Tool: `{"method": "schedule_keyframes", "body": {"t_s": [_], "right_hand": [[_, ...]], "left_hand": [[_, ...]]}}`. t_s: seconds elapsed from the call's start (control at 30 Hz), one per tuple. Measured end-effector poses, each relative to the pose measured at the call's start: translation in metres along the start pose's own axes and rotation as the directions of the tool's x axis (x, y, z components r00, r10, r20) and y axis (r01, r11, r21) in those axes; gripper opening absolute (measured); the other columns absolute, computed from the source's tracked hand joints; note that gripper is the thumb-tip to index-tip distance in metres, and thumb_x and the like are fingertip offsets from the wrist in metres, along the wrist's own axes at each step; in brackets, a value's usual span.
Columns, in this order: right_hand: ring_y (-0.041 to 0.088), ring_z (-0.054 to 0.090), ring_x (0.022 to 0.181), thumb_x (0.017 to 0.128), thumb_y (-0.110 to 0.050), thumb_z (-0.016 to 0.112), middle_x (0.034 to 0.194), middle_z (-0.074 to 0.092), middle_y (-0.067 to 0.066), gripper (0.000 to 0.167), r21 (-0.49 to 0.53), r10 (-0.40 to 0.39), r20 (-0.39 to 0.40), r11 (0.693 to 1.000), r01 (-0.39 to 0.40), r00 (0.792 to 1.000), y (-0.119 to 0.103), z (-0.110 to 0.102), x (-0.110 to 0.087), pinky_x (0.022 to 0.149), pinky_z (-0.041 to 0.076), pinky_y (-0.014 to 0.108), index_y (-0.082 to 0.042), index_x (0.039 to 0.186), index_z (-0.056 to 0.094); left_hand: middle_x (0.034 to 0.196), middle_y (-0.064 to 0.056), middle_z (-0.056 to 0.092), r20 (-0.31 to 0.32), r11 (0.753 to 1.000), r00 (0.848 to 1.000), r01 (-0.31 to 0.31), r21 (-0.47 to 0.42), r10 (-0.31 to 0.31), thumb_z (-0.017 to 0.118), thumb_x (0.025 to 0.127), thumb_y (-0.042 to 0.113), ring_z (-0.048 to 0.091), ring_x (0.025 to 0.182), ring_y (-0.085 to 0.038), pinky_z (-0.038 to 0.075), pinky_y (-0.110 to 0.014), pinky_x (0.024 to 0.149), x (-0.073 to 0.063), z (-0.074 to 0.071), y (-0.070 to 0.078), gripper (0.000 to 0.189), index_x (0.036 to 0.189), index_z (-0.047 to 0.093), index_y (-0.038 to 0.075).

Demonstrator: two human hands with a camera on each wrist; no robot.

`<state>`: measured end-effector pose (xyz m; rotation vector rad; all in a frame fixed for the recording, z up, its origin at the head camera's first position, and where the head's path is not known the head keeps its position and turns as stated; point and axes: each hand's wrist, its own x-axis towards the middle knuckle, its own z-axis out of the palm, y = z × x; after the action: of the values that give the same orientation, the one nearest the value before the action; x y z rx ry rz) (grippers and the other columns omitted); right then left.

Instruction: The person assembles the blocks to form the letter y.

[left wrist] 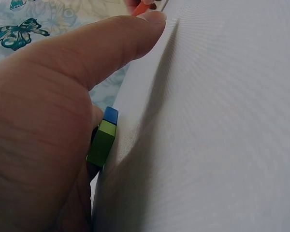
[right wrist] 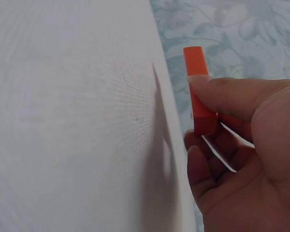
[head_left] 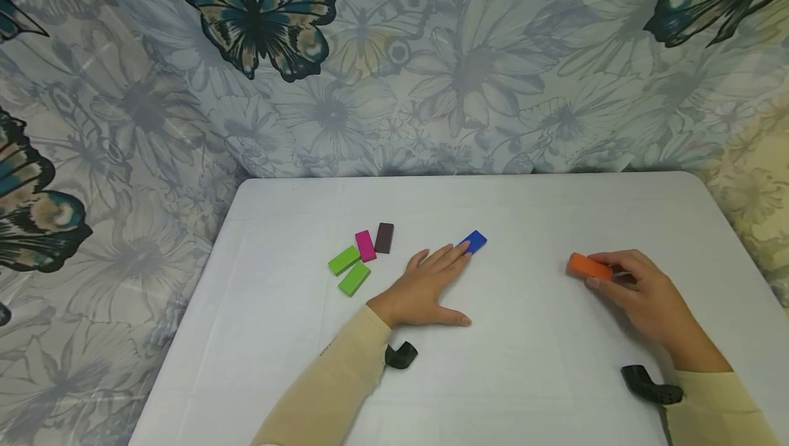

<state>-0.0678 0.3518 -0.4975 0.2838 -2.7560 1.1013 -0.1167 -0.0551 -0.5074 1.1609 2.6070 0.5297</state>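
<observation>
My left hand (head_left: 425, 288) lies spread low over the white table, fingers straight and thumb out to the side. Its fingertips overlap a blue block (head_left: 476, 241) in the head view. From the left wrist, a green block (left wrist: 102, 144) shows beside the fingers, close to the blue block (left wrist: 111, 115); the hand hides part of this area. My right hand (head_left: 653, 295) pinches an orange block (head_left: 585, 266) between thumb and fingers, at the right of the table. The right wrist view shows the thumb across the orange block (right wrist: 195, 60), its far end sticking out.
Left of my left hand lie two green blocks (head_left: 354, 279), a pink block (head_left: 366, 245) and a dark brown block (head_left: 384, 238). Behind the white table (head_left: 524, 377) hangs cloth with butterflies and flowers (head_left: 481, 90). Black wrist mounts (head_left: 402, 355) jut from both sleeves.
</observation>
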Motion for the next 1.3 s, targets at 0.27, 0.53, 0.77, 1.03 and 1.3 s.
{"method": "schedule_keyframes", "body": {"t_s": [0.27, 0.53, 0.77, 1.03, 1.3], "right_hand": [[-0.003, 0.048, 0.106, 0.094, 0.009, 0.08, 0.123, 0.061, 0.015, 0.037, -0.004, -0.026, 0.014, 1.0, 0.026, 1.0, -0.005, -0.002, 0.007, 0.087, 0.037, 0.005, 0.005, 0.129, 0.07], [-0.001, 0.048, 0.107, 0.094, 0.011, 0.078, 0.123, 0.061, 0.015, 0.038, -0.001, -0.058, 0.025, 0.998, 0.058, 0.998, -0.012, -0.006, 0.02, 0.088, 0.037, 0.005, 0.005, 0.131, 0.069], [-0.002, 0.048, 0.11, 0.092, 0.014, 0.079, 0.123, 0.061, 0.018, 0.041, -0.009, -0.077, 0.038, 0.997, 0.078, 0.996, -0.018, -0.007, 0.039, 0.087, 0.038, 0.005, 0.006, 0.131, 0.07], [0.004, 0.049, 0.11, 0.095, 0.009, 0.08, 0.124, 0.062, 0.017, 0.041, -0.029, -0.088, 0.081, 0.995, 0.091, 0.993, -0.026, -0.004, 0.062, 0.087, 0.04, 0.009, 0.004, 0.135, 0.069], [0.032, 0.057, 0.112, 0.098, 0.005, 0.079, 0.127, 0.06, 0.019, 0.04, -0.011, -0.082, 0.127, 0.996, 0.084, 0.989, -0.038, 0.001, 0.079, 0.086, 0.041, 0.012, 0.004, 0.136, 0.068]], "left_hand": [[0.181, 0.011, -0.006, 0.003, 1.0, 1.0, 0.007, -0.008, -0.007, 0.073, 0.095, 0.071, -0.001, 0.165, -0.014, 0.0, -0.05, 0.13, 0.0, 0.002, -0.001, 0.114, 0.176, 0.014, 0.018], [0.18, 0.013, -0.008, 0.007, 1.0, 1.0, 0.008, -0.013, -0.008, 0.073, 0.094, 0.071, -0.002, 0.165, -0.013, 0.0, -0.05, 0.13, 0.001, 0.003, -0.001, 0.114, 0.176, 0.012, 0.019], [0.181, 0.012, -0.007, 0.006, 1.0, 1.0, 0.009, -0.007, -0.009, 0.073, 0.095, 0.071, -0.002, 0.165, -0.014, 0.001, -0.051, 0.13, 0.001, 0.002, -0.001, 0.114, 0.176, 0.013, 0.018], [0.181, 0.012, -0.007, 0.011, 1.0, 1.0, 0.012, -0.009, -0.012, 0.073, 0.095, 0.07, -0.002, 0.165, -0.014, 0.001, -0.051, 0.13, 0.0, 0.001, 0.0, 0.113, 0.176, 0.013, 0.018], [0.181, 0.011, -0.006, 0.01, 1.0, 1.0, 0.011, -0.008, -0.011, 0.073, 0.095, 0.07, -0.001, 0.165, -0.015, 0.001, -0.051, 0.13, 0.0, 0.0, 0.0, 0.113, 0.176, 0.013, 0.019]]}}
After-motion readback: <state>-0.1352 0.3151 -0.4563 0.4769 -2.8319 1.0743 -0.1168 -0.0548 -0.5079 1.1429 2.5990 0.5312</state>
